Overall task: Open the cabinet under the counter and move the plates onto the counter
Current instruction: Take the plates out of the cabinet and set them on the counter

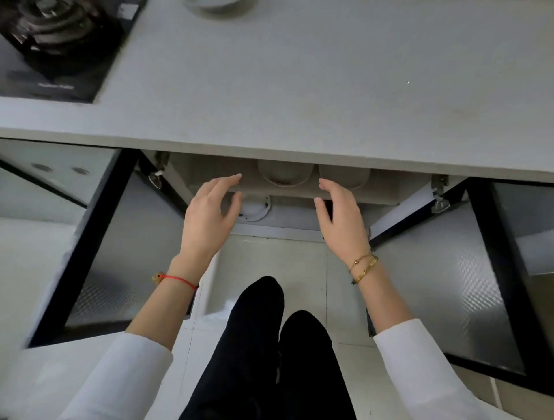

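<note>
Here, worktop (299,90): a grey slab is seen across the top of the view, its front edge running over the cabinet.
Cabinet (389,192): found under the worktop's front edge, standing open; a pale shelf is shown inside.
Doors: both are swung wide, the left door (99,254) and the right door (443,284), each dark-framed with a patterned panel.
Hob (60,45): set into the worktop's far left corner, black, with a burner on it.
Left hand (209,215): held in front of the shelf edge, fingers spread and relaxed, nothing gripped; a red cord is worn at the wrist.
Right hand (341,215): held likewise near the shelf edge, fingers loose and apart, nothing gripped; gold bracelets are worn at the wrist.
Plates (284,175): pale dishes are seen on the shelf just under the worktop's front edge, between and beyond the two hands, partly hidden; contact with the fingertips cannot be told.
Bowl (212,3): a pale rim is cut off at the worktop's far edge.
</note>
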Motion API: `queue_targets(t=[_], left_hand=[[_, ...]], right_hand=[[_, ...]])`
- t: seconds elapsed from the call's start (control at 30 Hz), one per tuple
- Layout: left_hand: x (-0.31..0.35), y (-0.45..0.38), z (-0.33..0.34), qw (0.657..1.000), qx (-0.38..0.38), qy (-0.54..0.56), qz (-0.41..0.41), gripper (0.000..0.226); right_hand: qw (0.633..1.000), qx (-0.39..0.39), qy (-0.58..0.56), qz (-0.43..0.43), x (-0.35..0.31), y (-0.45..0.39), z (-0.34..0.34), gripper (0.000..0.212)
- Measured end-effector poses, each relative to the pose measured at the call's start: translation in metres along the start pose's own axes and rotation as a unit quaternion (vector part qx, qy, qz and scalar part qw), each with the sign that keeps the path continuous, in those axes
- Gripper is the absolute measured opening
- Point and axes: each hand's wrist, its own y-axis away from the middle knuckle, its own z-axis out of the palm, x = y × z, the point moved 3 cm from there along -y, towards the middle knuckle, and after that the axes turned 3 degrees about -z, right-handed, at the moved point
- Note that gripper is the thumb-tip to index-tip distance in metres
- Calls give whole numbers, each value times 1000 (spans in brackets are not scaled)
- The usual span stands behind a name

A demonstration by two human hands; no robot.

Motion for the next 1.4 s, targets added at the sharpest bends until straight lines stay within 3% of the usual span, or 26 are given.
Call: queue_targets(t=[0.47,0.83,1.1,1.4], left_hand=[[-155,-25,188,999,41,-1,22,35],[-188,-77,246,995,89,-1,43,36],[-200,-132,275,999,14,-19,-44,46],[-203,-171,301,995,-45,-33,-82,47]], right_hand=[[1000,28,3,-6,168,-37,169,42],[997,76,0,-27,216,-93,212,37],[998,35,8,44,233,-148,220,36],[996,7,39,77,246,-174,230,40]])
